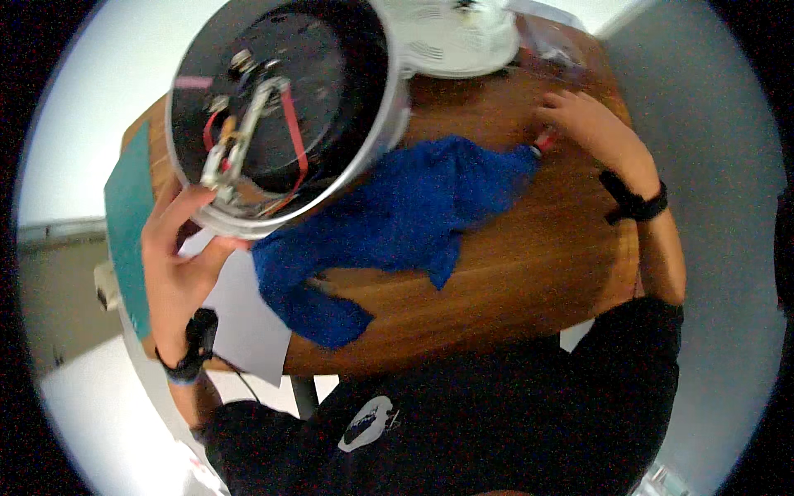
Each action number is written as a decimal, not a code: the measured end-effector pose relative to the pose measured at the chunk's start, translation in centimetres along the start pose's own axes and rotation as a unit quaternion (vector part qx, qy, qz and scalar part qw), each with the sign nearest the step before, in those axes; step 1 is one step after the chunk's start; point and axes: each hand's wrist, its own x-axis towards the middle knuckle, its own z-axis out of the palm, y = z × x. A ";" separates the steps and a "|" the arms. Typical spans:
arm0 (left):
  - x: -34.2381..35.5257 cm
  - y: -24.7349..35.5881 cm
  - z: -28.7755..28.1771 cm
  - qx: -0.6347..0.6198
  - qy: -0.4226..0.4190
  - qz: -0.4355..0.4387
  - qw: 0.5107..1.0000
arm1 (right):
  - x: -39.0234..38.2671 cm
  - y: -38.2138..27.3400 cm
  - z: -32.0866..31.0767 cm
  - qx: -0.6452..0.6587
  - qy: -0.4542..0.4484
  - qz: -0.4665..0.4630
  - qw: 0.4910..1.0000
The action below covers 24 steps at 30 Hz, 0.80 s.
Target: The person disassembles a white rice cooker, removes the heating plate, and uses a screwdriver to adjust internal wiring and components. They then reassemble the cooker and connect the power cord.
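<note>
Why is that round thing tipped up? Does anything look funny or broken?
The round metal appliance is tilted on its side by the left hand, its underside open with red wires showing. A blue cloth lies crumpled on the table.

A clear plastic package (552, 40) lies at the table's far right edge.
</note>
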 end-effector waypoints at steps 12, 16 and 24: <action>-1.9 -1.2 1.8 -0.060 0.010 0.006 0.998 | -3.2 -4.9 -5.4 0.019 0.219 0.245 0.944; -2.3 -0.7 1.5 -0.036 0.015 0.005 0.999 | -2.2 -6.6 -7.6 -0.044 0.387 0.087 0.917; -1.6 -0.3 1.1 -0.045 0.003 0.020 0.999 | 4.6 -14.5 -13.6 -0.042 0.293 -0.203 0.933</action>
